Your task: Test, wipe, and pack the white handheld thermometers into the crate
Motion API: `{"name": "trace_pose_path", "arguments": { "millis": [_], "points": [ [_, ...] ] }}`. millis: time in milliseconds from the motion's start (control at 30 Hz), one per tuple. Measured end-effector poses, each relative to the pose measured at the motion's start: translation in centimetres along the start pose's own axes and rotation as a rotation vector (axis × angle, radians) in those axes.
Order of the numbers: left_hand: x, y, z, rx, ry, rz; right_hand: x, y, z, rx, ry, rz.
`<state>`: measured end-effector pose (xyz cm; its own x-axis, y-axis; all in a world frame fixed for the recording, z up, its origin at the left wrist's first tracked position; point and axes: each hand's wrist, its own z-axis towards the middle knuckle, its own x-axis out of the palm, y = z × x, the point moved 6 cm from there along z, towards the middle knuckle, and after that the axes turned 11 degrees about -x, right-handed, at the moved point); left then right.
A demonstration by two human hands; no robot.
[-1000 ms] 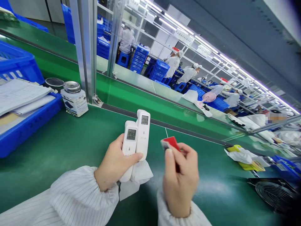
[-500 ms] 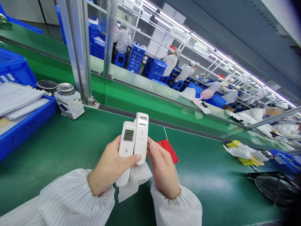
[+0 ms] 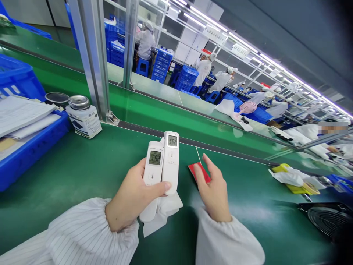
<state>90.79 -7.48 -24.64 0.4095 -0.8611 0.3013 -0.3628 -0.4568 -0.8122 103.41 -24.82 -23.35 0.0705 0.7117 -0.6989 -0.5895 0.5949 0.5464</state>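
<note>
My left hand [image 3: 135,193] is closed around two white handheld infrared thermometers, held side by side with their screens facing up. The screen of the left thermometer [image 3: 151,175] is lit with dark characters. On the right thermometer [image 3: 171,169], which sits slightly higher, the small screen also shows characters. Beneath them a crumpled white tissue [image 3: 171,204] hangs out under my left hand. My right hand [image 3: 213,191] is apart from the thermometers, fingers spread, over a red card-like piece [image 3: 202,173] on the green bench. Whether its fingertips touch that piece, I cannot tell.
On the left stand a white bottle with a metal top [image 3: 84,119] and a blue tray [image 3: 35,143] holding papers. A metal post [image 3: 92,62] rises behind the bottle. To the right lie a yellow item with white wrapping [image 3: 292,180] and a black fan [image 3: 322,219]. Co-workers sit beyond.
My right hand has left the side of the right thermometer and moved right, over the red piece. That thermometer's screen now shows characters. My left hand keeps its hold.
</note>
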Motion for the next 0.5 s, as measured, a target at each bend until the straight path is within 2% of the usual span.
{"name": "trace_pose_path", "arguments": {
  "millis": [67,133,200,267,400,500],
  "points": [
    [0.0,0.0,0.0,-0.002,0.010,-0.018,-0.1,-3.1,0.0,-0.014,0.132,-0.202],
    [0.0,-0.1,-0.1,-0.002,0.011,-0.016,0.1,-5.1,-0.4,-0.034,0.213,-0.202],
    [0.1,-0.2,-0.2,-0.005,0.017,-0.009,0.2,-5.4,-0.8,-0.084,0.236,-0.139],
    [0.2,-0.3,-0.3,-0.008,0.021,0.003,-0.2,-4.3,-1.1,-0.132,0.190,-0.106],
    [0.2,-0.3,-0.2,0.001,0.022,0.030,-2.2,0.1,-2.0,-0.149,-0.033,0.106],
    [0.0,-0.3,0.1,0.032,-0.005,0.078,-3.0,4.3,-3.0,-0.216,-0.057,0.290]
  ]
}}
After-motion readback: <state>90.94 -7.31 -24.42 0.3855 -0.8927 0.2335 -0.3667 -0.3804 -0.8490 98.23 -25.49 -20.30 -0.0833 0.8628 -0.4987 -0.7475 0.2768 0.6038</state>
